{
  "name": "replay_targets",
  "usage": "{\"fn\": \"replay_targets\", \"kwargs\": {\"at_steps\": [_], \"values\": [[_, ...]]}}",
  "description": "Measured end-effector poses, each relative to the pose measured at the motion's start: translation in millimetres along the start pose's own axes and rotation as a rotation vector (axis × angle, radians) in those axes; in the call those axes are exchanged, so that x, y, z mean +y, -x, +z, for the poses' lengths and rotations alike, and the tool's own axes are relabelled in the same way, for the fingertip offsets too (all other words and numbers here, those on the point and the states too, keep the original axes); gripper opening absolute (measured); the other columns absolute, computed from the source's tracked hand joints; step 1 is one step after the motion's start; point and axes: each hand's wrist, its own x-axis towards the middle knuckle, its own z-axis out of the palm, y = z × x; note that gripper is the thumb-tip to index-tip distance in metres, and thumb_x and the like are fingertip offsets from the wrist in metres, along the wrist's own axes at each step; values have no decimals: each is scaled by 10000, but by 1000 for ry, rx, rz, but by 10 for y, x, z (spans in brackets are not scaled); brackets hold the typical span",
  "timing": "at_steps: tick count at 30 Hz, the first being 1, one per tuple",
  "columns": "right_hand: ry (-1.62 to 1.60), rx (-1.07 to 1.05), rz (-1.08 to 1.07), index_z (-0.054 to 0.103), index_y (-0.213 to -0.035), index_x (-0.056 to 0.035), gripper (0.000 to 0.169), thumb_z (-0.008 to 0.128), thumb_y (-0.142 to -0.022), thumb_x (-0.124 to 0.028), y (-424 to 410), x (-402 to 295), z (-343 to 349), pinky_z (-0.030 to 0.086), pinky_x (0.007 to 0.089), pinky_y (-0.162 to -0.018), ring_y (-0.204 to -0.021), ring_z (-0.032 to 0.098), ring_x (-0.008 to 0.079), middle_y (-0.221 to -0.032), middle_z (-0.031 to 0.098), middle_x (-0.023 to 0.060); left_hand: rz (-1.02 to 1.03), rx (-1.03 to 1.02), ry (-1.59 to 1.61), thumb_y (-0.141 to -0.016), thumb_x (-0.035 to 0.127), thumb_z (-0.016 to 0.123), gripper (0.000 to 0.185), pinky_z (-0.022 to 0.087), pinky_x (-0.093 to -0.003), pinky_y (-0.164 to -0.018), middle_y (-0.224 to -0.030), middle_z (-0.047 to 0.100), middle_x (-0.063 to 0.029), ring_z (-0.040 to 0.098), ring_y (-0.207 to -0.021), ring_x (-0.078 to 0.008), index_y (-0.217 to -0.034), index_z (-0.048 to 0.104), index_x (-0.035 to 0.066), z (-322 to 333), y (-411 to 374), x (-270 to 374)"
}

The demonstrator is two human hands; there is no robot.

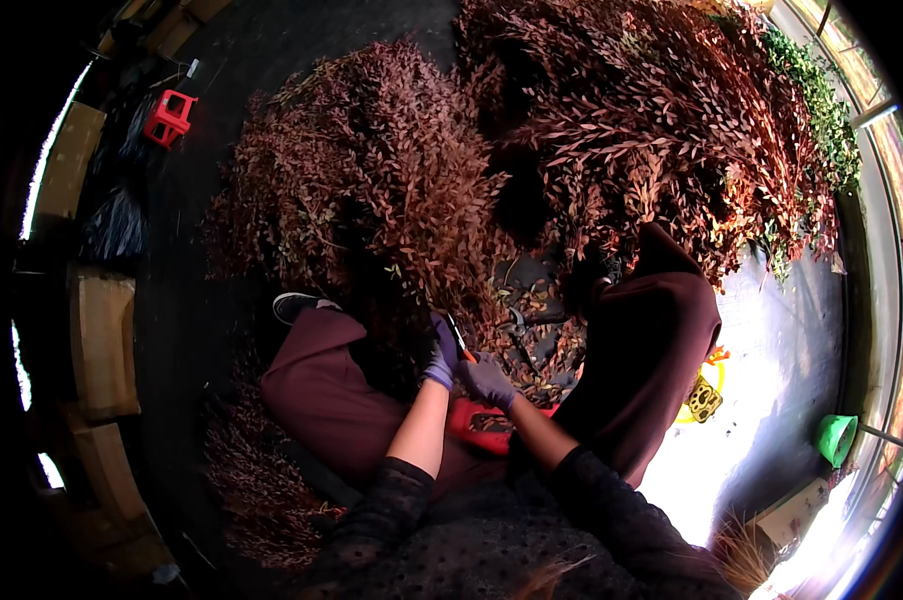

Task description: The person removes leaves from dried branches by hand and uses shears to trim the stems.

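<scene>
Both my hands wear purple gloves and meet in front of my lap. In my right hand (489, 380) is the orange handle of a slim tool (463, 343), perhaps a knife or scissors; its pale blade points up and away beside my left hand. My left hand (442, 352) is closed at the near end of a large heap of reddish-brown leafy branches (414, 187); what its fingers grip is partly hidden, seemingly stems. Pruning shears (517, 319) appear to lie among loose leaves (549, 360) between my legs, to the right of the hands.
A second heap of leafy branches (646, 127) lies at the upper right, with green foliage (819, 112) beyond. More branches (256, 480) lie at my left. A red stool (170, 118) and cardboard boxes (105, 341) stand left; a green bucket (838, 439) stands right. A red seat (481, 426) is beneath me.
</scene>
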Motion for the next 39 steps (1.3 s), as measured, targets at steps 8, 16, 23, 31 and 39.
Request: {"fn": "replay_targets", "kwargs": {"at_steps": [8,16,23,31,39], "values": [[346,-57,-208,596,-913,-60,255,535,-763,-257,-287,382,-81,447,447,-796,-879,576,392,-827,600,219,396,410,-781,-915,501,311,570,471,-390,-654,-852,664,-168,626,-745,-329,-902,682,69,255,440,351],[168,119,-164,545,-997,-80,295,552,-786,-286,-53,190,-19,459,437,-807,-956,567,401,-933,596,227,432,454,-607,-917,509,329,563,460,-382,-747,-978,650,-151,613,-842,-322,-1030,644,56,88,128,73],[253,349,80,498,-1078,-39,510,608,-736,-400,-27,476,-367,441,447,-848,-1017,556,368,-1047,579,206,47,19,355,-925,501,341,589,334,-379,-1012,-1328,485,-30,460,-1174,-240,-1332,451,90,108,-171,-147],[313,851,88,315,-1380,-38,853,675,-748,-484,-448,501,-557,359,434,-991,-1207,408,385,-1283,406,270,97,-27,99,-905,518,418,506,432,-364,-905,-1229,554,32,538,-1074,-196,-1256,520,168,-289,-619,-461],[271,593,-259,536,-1096,-26,453,700,-729,-234,-569,41,-169,462,394,-800,-924,557,342,-943,597,185,-40,-258,403,-890,568,461,580,505,-314,-769,-1049,623,-21,608,-876,-171,-1227,533,101,70,-146,-135]]}}
